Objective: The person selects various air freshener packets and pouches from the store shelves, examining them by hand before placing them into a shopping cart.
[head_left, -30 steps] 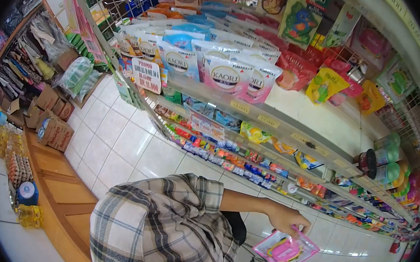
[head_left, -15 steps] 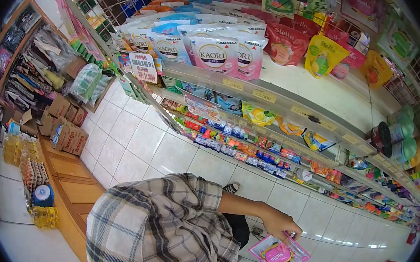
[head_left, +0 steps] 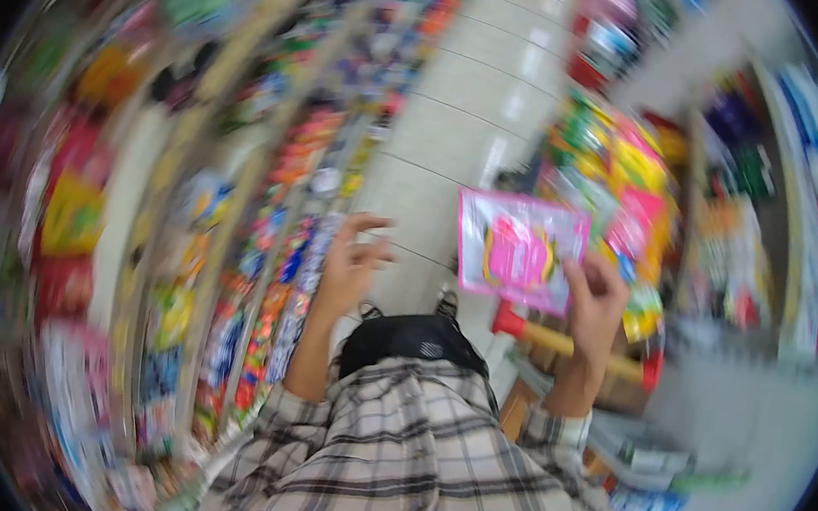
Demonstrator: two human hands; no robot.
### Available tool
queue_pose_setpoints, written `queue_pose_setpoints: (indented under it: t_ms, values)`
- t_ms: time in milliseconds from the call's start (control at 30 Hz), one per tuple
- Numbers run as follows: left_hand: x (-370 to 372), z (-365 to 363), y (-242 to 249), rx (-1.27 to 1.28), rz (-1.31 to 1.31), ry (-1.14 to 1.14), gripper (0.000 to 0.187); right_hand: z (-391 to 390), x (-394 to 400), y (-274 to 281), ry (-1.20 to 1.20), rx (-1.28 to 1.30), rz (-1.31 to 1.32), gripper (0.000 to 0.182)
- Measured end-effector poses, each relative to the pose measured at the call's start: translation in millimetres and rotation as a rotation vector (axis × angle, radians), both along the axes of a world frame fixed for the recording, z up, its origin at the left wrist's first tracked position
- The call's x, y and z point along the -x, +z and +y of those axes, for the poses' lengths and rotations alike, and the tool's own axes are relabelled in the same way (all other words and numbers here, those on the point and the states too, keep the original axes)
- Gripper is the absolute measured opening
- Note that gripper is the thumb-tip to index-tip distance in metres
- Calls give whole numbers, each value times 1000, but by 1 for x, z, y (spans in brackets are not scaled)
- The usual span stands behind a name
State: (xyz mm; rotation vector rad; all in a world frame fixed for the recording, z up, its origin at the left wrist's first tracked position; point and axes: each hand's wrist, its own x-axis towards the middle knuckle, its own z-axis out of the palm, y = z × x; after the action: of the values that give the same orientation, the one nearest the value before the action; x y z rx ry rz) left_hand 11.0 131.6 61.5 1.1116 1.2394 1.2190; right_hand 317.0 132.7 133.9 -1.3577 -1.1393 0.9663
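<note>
A flat pink-edged, shiny packet (head_left: 521,249) with a pink label hangs in front of me, its right edge pinched by my right hand (head_left: 597,296). That packet read "Stella" earlier, but its print is blurred now. My left hand (head_left: 355,262) is raised on the other side, apart from the packet, with loosely bent fingers and nothing in them. It is nearest to the shelf of small colourful packs (head_left: 311,150). Behind the packet and my right hand is a pile of bright bags (head_left: 621,167), smeared by motion.
Shelves with pouches, among them a yellow one (head_left: 74,215), run along the left. A tiled aisle floor (head_left: 454,128) stretches ahead. Below my right hand there is a yellow bar (head_left: 557,341) with red ends. A grey surface (head_left: 746,412) lies at the right.
My view has swung round from the shelf front to look along the aisle. My left hand has let go of the packet and moved away left. My right hand still holds it.
</note>
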Motion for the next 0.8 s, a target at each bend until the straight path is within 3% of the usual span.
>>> queue_pose_setpoints:
  t_ms: [67,133,200,233,267,367,533,733,800]
  values:
    - [10,-1,-21,35,38,-39,26,-15,-40,5,-285,-33,-160,15]
    - [19,-7,-43,77,44,-75,25,-39,-66,6,-526,-261,-56,16]
    - [23,-10,-55,111,59,-90,24,-67,-96,1,-713,-325,-13,16]
    - [-5,16,-27,165,99,-99,23,-49,-132,20,-794,-328,49,15]
    - [-7,19,-32,152,105,-133,23,-58,-136,16,-818,-319,55,15]
    - [-23,30,-38,114,132,-209,24,-81,-154,-1,-826,-256,-12,13]
    - [-84,51,-22,16,125,-296,31,-49,-144,-14,-781,-228,-41,14]
    - [-162,84,-27,80,148,-374,72,18,-125,-17,-625,-118,-281,14]
    - [-183,91,-47,-166,292,-399,84,30,-113,-19,-527,-52,-339,17]
